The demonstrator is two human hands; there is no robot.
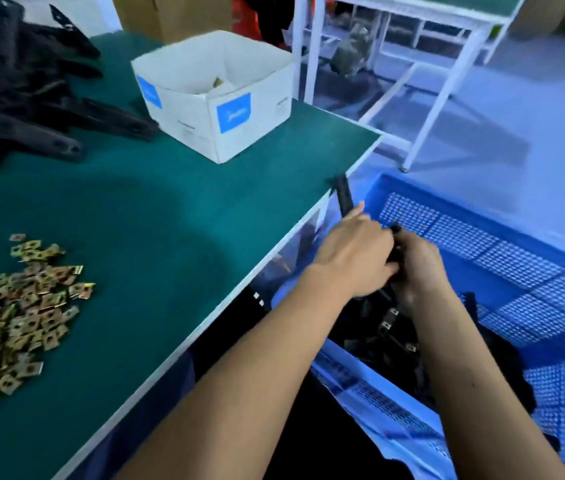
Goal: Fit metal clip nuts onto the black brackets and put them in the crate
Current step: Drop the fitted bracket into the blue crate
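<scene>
Both hands reach over the blue crate point(502, 258) to the right of the green table. My left hand point(357, 254) grips a long black bracket point(344, 197) whose far end sticks up past the table's edge. My right hand point(419, 268) grips the same bracket lower down, its fingers curled round it. Inside the crate lies a heap of black brackets with metal clip nuts fitted point(388, 323). A pile of loose brass-coloured clip nuts point(14, 313) lies on the table at the left. Bare black brackets point(32, 109) are heaped at the table's far left.
A white cardboard box point(218, 98) stands open at the back of the green table point(156, 209). Beyond the table stands a white metal-framed bench point(447, 46) on a grey floor. The crate sits below the table's right edge.
</scene>
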